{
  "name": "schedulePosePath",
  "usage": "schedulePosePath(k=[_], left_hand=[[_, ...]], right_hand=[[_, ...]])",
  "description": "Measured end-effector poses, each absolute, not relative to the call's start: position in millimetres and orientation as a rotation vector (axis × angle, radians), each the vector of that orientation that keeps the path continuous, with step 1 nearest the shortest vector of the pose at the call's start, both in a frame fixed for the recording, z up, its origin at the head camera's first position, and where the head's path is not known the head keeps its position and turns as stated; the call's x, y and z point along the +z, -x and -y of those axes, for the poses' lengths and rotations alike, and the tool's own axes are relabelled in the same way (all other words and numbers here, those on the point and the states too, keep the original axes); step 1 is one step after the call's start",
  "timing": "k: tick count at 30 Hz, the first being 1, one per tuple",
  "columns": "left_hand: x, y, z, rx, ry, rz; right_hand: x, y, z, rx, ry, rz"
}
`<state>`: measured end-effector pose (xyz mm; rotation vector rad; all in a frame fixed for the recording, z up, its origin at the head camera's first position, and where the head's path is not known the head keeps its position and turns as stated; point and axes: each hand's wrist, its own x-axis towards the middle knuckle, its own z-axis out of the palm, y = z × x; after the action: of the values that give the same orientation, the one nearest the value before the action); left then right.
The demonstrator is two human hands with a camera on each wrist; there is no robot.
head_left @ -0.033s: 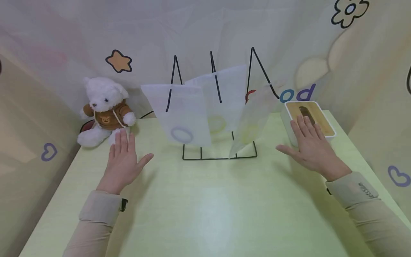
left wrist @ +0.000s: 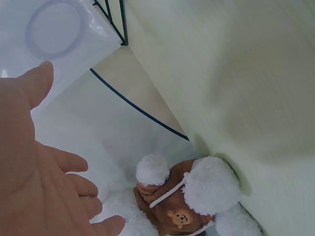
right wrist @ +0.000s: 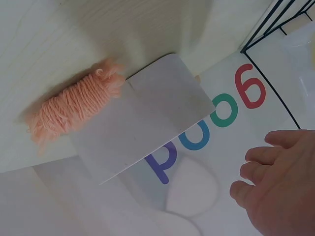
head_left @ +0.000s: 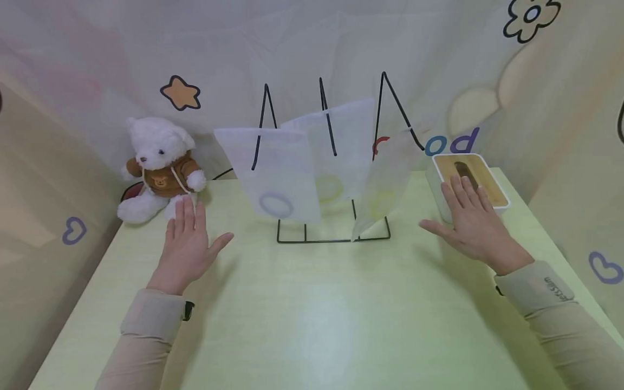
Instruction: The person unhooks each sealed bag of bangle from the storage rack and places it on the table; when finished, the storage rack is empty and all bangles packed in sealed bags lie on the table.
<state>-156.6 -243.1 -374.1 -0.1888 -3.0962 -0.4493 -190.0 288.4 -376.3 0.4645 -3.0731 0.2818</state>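
Note:
My left hand (head_left: 187, 249) hovers over the table's left side, fingers straight and thumb spread, holding nothing. Just beyond its fingertips sits a white teddy bear (head_left: 161, 179) in a brown hoodie. My right hand (head_left: 473, 227), likewise flat with straight fingers and empty, overlaps a white box with a wooden slotted lid (head_left: 446, 165) in the head view. Between the hands stands a black wire rack (head_left: 317, 241). Three translucent bags hang from its arms: a left bag (head_left: 287, 173) with a purplish ring, a middle bag (head_left: 348, 135) and a right bag (head_left: 397, 168), both showing yellow.
A bundle of pink yarn (right wrist: 78, 98) lies beside the box in the right wrist view. A printed curtain (head_left: 312, 43) with coloured letters backs the pale table (head_left: 317, 314). Behind the bear a dark cord (left wrist: 138, 108) runs toward the rack.
The lower corner of the right bag has swung slightly to the right. Both hands have stayed in place.

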Motion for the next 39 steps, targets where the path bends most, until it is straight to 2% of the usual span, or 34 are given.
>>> schedulePosePath(k=[8,21,28,39], left_hand=[[-371,156,245,-0.426,0.178,3.092],[-366,153,244,-0.553,0.213,3.063],[-364,157,237,-0.613,0.206,3.015],[-364,161,224,-0.642,0.209,3.015]], right_hand=[[-380,189,-284,0.353,-0.468,3.068],[-394,168,-258,0.587,-0.373,3.07],[-405,169,-240,0.598,-0.435,3.072],[-414,177,-224,0.516,-0.386,3.095]])
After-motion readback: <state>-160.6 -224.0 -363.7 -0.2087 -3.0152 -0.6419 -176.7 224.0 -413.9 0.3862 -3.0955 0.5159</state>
